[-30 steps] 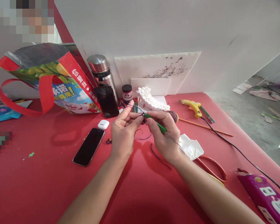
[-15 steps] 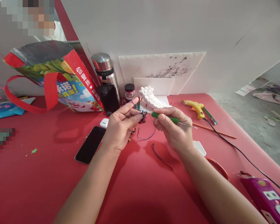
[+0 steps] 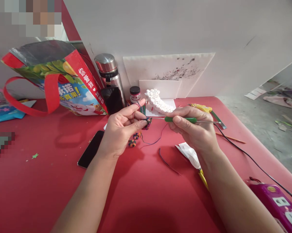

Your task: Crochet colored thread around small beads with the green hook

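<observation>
Between thumb and fingers, my left hand (image 3: 120,131) pinches a small multicoloured crocheted piece (image 3: 147,123), and dark yarn (image 3: 141,106) runs over its raised index finger. My right hand (image 3: 193,127) grips the green handle of a crochet hook (image 3: 181,119); the thin metal shaft points left and its tip meets the crocheted piece. From the piece a strand of yarn (image 3: 157,139) hangs in a loose curve. Two small round crocheted pieces (image 3: 132,143) lie on the table under my left hand. A short dark cord (image 3: 167,164) rests between my forearms.
Around the red table (image 3: 141,200) are a phone (image 3: 90,150), a steel flask (image 3: 109,72), a printed bag (image 3: 70,87), a jar (image 3: 135,94), and a white flower-like craft (image 3: 157,101). A yellow glue gun (image 3: 201,107), scissors with wrapped blades (image 3: 191,155) and a purple box (image 3: 274,202) sit rightward.
My right hand has moved to the right with the crochet hook, drawing its shaft outward from the crocheted piece. The scissors and the round pieces now show more. My left hand keeps its pinch.
</observation>
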Tool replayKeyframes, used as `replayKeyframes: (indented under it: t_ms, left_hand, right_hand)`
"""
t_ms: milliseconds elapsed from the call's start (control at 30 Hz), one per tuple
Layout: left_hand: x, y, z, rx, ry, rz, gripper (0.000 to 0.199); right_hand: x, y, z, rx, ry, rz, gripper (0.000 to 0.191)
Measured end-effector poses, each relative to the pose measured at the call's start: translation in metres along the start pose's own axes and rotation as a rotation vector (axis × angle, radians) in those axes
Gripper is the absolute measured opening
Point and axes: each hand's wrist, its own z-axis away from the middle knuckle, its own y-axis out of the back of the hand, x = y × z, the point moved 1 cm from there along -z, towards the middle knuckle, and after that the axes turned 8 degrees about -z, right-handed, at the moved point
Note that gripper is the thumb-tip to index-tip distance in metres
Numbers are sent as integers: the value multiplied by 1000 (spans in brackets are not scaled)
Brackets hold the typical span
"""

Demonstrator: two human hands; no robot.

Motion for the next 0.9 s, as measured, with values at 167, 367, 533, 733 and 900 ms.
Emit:
replayKeyframes:
  t_ms: [167,367,533,733,900]
  left_hand:
    - [1,2,1,-68,0,-58,33]
    - [0,2,3,-104,-14,-68,24]
    - [3,-3,5,-89,-24,-133,13]
    - [6,-7,9,-11,-85,-147,51]
    - [9,-13,12,35,-126,-127,51]
  right_hand:
    - [-7,4,-2,-33,-25,-10,25]
    - [-9,4,-4,-51,-84,-65,25]
    - [-2,1,-1,-23,-126,-150,25]
    - [4,-10,1,-9,-138,-233,21]
    - [12,-20,8,35,-58,-226,19]
